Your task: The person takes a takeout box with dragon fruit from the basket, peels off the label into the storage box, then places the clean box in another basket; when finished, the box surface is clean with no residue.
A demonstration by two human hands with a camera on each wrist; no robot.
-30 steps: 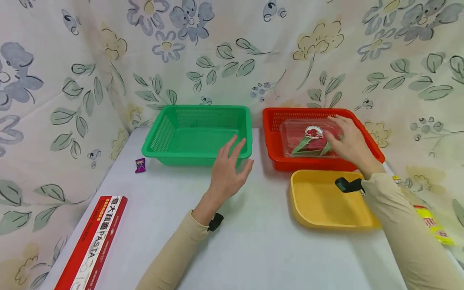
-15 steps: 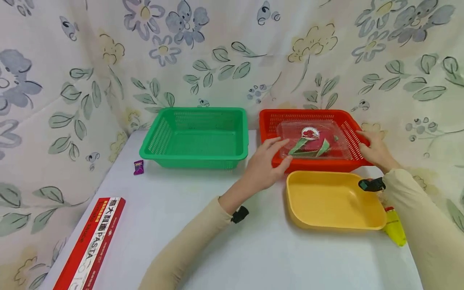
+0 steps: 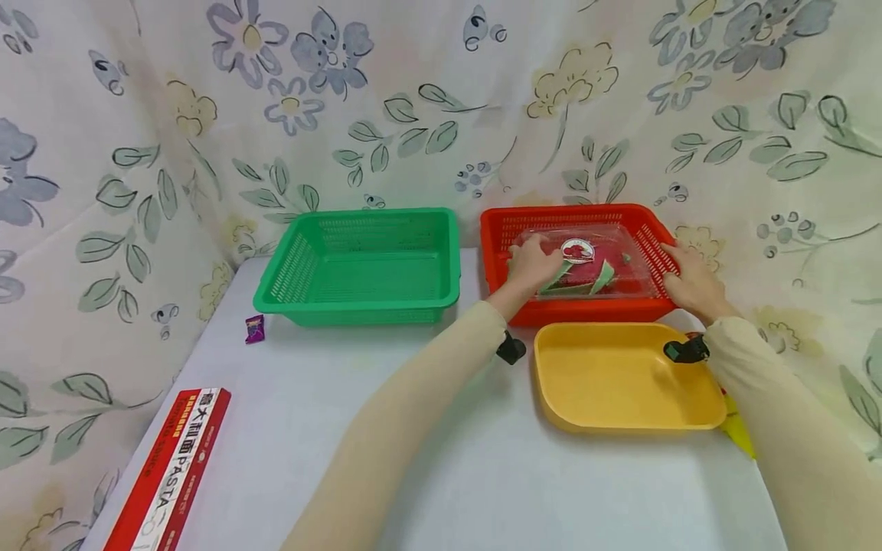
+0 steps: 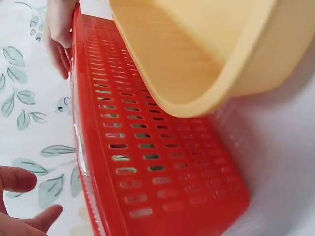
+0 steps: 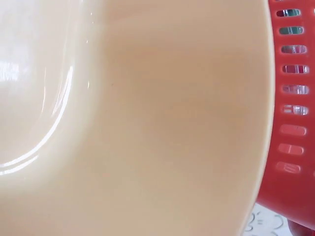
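Note:
A clear package point(image 3: 599, 260) with red contents, green strips and a round label lies in the red basket point(image 3: 586, 310). My left hand point(image 3: 534, 268) is over the package's left end; its spread fingers point(image 4: 18, 179) show beside the basket rim in the left wrist view. At the basket's right rim is my right hand point(image 3: 697, 285), its fingers bent slightly inward over the edge; the left wrist view shows it point(image 4: 60, 24) at the rim's far end. Whether either hand touches the package is hidden. The right wrist view shows mostly the yellow tray point(image 5: 187, 123).
A green basket point(image 3: 358, 315) stands left of the red one. The yellow tray point(image 3: 620, 375) is in front of the red basket, with a yellow packet point(image 3: 737, 428) partly under my right forearm. At left are a small purple packet point(image 3: 255, 329) and a red pasta box point(image 3: 168, 467).
My left hand has moved right and forward, from beside the green basket to over the package. My right hand has shifted from above the package to the red basket's right rim.

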